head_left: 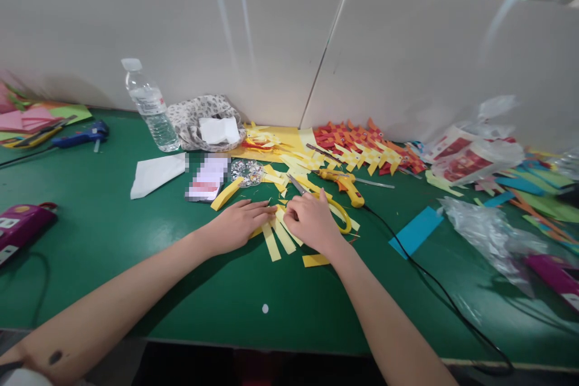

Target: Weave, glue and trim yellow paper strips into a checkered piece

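My left hand (242,223) lies low over the green table, fingers stretched out and close together, tips at a fan of pale yellow paper strips (272,244). Opposite it, my right hand (313,222) is closed, its curled thumb and fingers pinched at the top of these strips. Part of the paper is hidden under both hands. Scissors with yellow handles (345,220) lie just behind and partly beneath my right hand, blades pointing away. A darker yellow strip (315,261) rests near my right wrist. Another curved yellow strip (226,194) lies beyond my left hand.
A yellow glue gun (342,184) trails a black cord on the right. Behind are folded red-orange paper pieces (350,136), a bag of googly eyes (246,173), a phone (208,178) and a water bottle (154,110). A blue paper piece (417,232) lies right.
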{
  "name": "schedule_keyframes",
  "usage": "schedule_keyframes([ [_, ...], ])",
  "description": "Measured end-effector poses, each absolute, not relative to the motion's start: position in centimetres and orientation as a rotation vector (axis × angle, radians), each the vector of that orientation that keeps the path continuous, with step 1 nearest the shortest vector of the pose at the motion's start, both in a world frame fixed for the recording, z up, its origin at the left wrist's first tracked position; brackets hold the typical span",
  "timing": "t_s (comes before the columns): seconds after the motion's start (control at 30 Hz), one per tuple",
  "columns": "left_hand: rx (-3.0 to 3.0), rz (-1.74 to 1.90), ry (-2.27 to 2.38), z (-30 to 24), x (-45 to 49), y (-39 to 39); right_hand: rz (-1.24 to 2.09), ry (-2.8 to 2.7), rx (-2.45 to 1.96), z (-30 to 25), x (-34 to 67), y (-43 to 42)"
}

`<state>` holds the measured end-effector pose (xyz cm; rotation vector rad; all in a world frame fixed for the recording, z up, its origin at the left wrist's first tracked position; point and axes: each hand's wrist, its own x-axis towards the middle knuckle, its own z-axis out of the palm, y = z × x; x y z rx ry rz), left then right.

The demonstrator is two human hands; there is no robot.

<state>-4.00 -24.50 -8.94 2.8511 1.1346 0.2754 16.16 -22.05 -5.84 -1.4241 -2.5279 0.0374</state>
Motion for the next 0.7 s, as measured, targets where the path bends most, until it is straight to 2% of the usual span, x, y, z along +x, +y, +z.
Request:
schedule_keyframes([
  [0.2, 2.87, 0.278, 1.103, -8.7, -4.0, -24.5, 0.185, -2.423, -1.369, -5.4, 16.1, -22.1],
  [0.7, 2.867, 0.275, 1.141, -9.2, -4.1, -24.5, 0.137, -2.258, -1.372, -4.7, 16.0, -22.4],
])
